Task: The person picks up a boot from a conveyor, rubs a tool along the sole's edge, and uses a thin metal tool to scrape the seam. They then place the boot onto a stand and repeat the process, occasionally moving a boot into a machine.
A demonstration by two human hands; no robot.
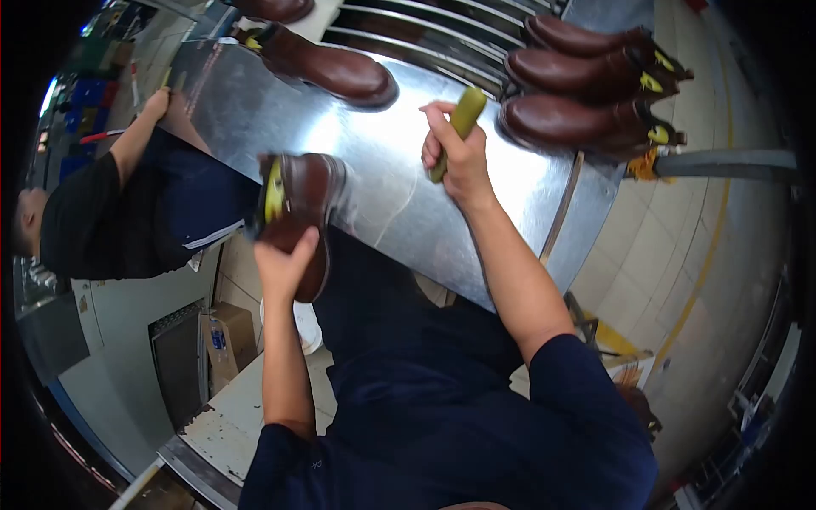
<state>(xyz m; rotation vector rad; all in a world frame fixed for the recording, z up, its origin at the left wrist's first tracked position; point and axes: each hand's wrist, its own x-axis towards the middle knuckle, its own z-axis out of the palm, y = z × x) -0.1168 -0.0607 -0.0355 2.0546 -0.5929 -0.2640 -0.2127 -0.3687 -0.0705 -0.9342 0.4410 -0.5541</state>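
My left hand (pixel 285 265) is closed around the front part of a dark brown leather boot (pixel 308 183). The boot has a yellow-green patch at its ankle and is blurred by motion, with its toe toward me at the left edge of the metal table. Wrapped in the fingers of my right hand (pixel 461 157) is a short olive-green stick (pixel 468 110), one end poking up past the thumb. That hand is over the shiny metal tabletop (pixel 387 191), apart from the boot.
Another brown boot (pixel 336 72) lies on the far left of the table. Three more boots (pixel 578 123) sit side by side at the far right. Metal bars (pixel 425 25) run behind the table. At left a person in dark clothes (pixel 110 204) reaches toward the table. A grey pole (pixel 722 163) stands right.
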